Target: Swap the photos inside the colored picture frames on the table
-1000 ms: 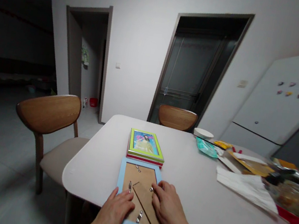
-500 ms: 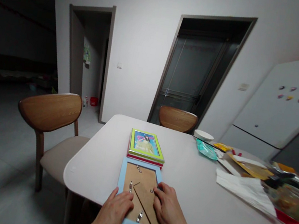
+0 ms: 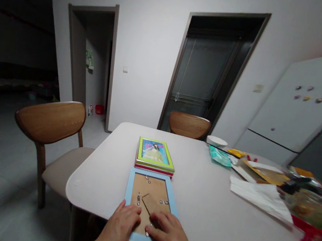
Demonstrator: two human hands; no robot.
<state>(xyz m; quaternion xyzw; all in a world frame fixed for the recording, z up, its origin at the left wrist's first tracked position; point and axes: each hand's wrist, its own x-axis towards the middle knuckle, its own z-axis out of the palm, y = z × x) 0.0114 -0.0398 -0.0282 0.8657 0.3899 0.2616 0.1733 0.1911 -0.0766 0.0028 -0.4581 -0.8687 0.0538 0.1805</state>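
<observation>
Lower centre: light-blue rectangular picture frame [image 3: 172,198] is showing a smooth, low-sheen surface, wood or plastic unclear; its flat brown fibreboard-like backing panel [image 3: 152,187] is looking matt; small silver metal clips [image 3: 163,202] are glinting. Mid-centre: lime-green rectangular picture frame [image 3: 155,165] is appearing smooth and glossy. Broad off-white tabletop [image 3: 197,200] is looking smooth, faintly satin. Left: curved brown wooden chair back [image 3: 52,121] is showing grain under satin finish; beige seat [image 3: 68,166] is looking matt, cloth-like. Right: folded white sheet [image 3: 259,196] is resembling matt paper; teal packet [image 3: 219,156] is shining like plastic film.
</observation>
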